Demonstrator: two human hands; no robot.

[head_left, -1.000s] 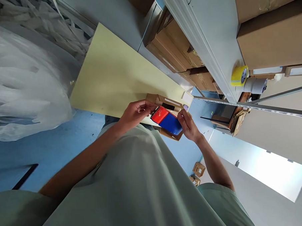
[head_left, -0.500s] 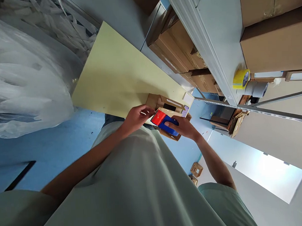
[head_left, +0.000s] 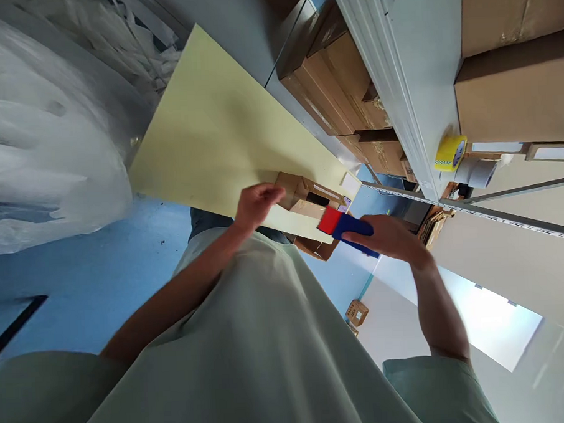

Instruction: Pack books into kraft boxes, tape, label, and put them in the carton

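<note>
My right hand is closed around a flat red-and-blue object and holds it in the air, just right of an open brown cardboard box. The box sits at the near edge of a pale yellow table. My left hand is at the box's left flap with its fingers curled against the cardboard; it is slightly blurred. The red end of the object points toward the box. A small white card lies on the table beside the box.
Grey metal shelving carries large cardboard boxes, a yellow tape roll and a white roll. Flat cartons are stacked behind the table. Bulky clear plastic bags fill the left. A small box stands on the blue floor.
My right hand has carried the red-and-blue object rightward, away from the box. My left hand let go of the object's red end and stayed at the box flap.
</note>
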